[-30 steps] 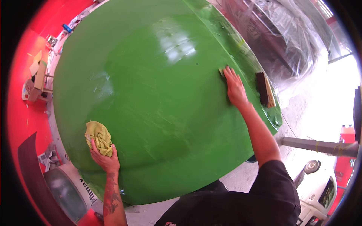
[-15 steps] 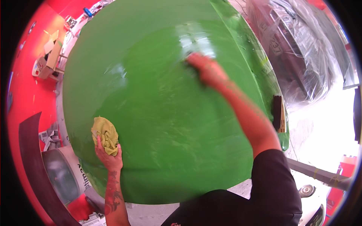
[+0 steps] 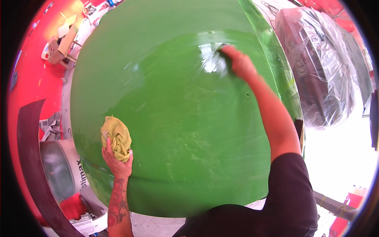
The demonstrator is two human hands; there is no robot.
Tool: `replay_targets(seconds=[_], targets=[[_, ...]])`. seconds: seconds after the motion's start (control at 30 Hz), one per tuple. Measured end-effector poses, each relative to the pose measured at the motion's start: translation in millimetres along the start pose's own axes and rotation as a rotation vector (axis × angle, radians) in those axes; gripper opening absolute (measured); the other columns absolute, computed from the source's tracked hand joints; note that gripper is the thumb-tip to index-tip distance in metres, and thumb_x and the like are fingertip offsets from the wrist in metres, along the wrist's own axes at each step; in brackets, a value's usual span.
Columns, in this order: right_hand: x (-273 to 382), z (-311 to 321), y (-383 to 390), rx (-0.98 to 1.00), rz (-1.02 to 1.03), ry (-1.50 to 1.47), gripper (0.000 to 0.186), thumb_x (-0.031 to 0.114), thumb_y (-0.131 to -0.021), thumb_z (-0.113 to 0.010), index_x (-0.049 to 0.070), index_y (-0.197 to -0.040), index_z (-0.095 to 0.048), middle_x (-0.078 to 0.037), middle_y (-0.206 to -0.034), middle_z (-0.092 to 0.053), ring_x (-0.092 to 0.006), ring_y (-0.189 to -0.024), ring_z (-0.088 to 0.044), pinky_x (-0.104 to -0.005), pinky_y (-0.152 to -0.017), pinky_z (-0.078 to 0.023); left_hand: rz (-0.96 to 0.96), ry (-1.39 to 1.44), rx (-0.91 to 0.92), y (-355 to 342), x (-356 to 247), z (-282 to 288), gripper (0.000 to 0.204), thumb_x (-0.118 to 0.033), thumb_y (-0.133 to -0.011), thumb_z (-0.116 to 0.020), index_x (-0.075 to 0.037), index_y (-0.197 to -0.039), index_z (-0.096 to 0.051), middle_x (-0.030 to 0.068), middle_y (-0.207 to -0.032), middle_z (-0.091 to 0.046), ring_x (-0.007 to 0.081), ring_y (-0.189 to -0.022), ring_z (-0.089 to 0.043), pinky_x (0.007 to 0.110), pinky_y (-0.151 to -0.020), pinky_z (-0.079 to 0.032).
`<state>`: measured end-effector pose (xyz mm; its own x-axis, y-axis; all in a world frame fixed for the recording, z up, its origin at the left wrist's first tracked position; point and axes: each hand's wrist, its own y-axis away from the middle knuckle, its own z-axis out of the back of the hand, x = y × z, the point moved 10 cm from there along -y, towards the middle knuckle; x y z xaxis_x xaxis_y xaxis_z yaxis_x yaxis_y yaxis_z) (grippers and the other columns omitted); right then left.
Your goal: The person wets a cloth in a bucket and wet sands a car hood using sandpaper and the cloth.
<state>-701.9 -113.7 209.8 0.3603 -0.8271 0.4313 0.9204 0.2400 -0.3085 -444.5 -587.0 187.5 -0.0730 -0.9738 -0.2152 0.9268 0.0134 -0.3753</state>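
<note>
A large glossy green car panel (image 3: 169, 118) with a wet-looking sheen and pale streaks spreads out before me. My left hand (image 3: 118, 164) rests at its near left part, fingers and thumb around a crumpled yellow cloth (image 3: 117, 136) that lies against the surface. Farther off, with the arm stretched out, my right hand (image 3: 241, 63) presses on the panel beside a bright reflection. Its fingers are closed over something dark and flat, mostly hidden beneath them and blurred.
To the right stands a vehicle (image 3: 316, 67) draped in clear plastic sheeting. A dark block (image 3: 299, 129) sits at the panel's right edge. At left are a curved dark strip (image 3: 29, 150), a cardboard box (image 3: 65, 43) on a stand, and a pale container (image 3: 57, 170).
My right hand has swept to the right and slightly farther away across the green panel. The left hand keeps its hold on the cloth. The whole view has shifted a little.
</note>
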Motion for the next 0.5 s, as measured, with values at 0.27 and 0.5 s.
replay_targets(seconds=[0.27,0.5], targets=[[128.2,-83.6,26.3,0.043,0.129,0.131,0.053,-0.004,-0.080,-0.049,0.011,-0.132,-0.055,-0.010,-0.143,-0.051,-0.0282,-0.133,-0.047,-0.0447,-0.112,-0.037,0.032,-0.018,-0.014,3.6,9.3,3.0,0.087,-0.033,-0.076,-0.075,-0.009,-0.147,-0.028,0.0063,-0.150,-0.037,0.0398,-0.133,-0.037,0.056,-0.115,-0.023],[-29.4,-6.4,-14.6,-0.005,-0.211,-0.112,0.049,-0.001,-0.084,-0.047,0.015,-0.129,-0.057,-0.011,-0.139,-0.054,-0.0327,-0.122,-0.055,-0.0420,-0.103,-0.045,-0.007,0.011,-0.021,-2.8,-2.7,0.5,0.088,-0.035,-0.077,-0.075,-0.009,-0.147,-0.029,0.0061,-0.150,-0.037,0.0398,-0.132,-0.037,0.056,-0.114,-0.024]])
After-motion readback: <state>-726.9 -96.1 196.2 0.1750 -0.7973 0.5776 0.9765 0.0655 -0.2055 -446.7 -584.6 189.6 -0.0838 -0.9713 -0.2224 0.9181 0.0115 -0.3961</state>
